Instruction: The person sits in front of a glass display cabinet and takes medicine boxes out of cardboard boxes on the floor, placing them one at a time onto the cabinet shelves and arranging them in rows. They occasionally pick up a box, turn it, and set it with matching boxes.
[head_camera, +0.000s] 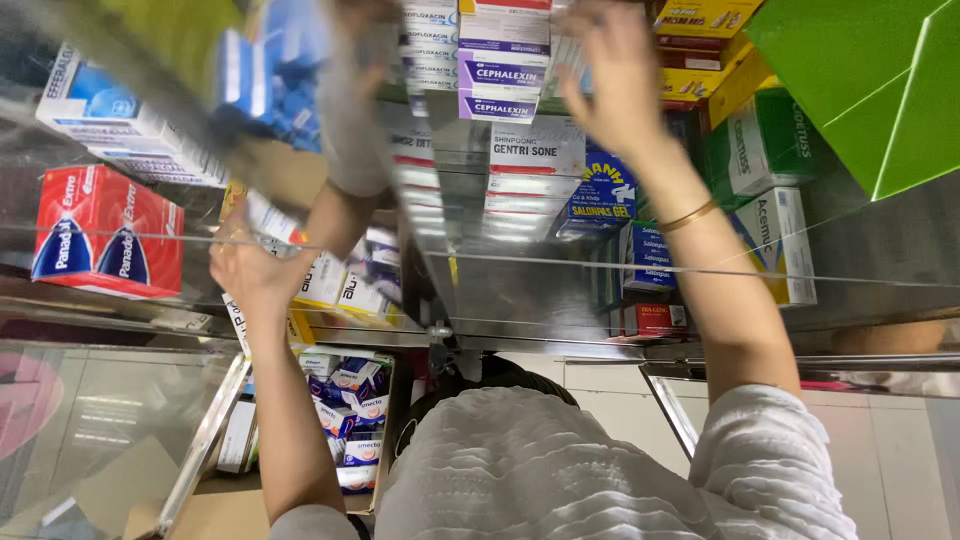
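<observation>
The right hand (615, 75) reaches up with spread fingers against the stacked purple-and-white medicine cartons (500, 75) just beside it, gripping nothing clearly. The left hand (255, 265) rests half-open on small white boxes (325, 280). Steadying the stack before pulling seems wise
</observation>
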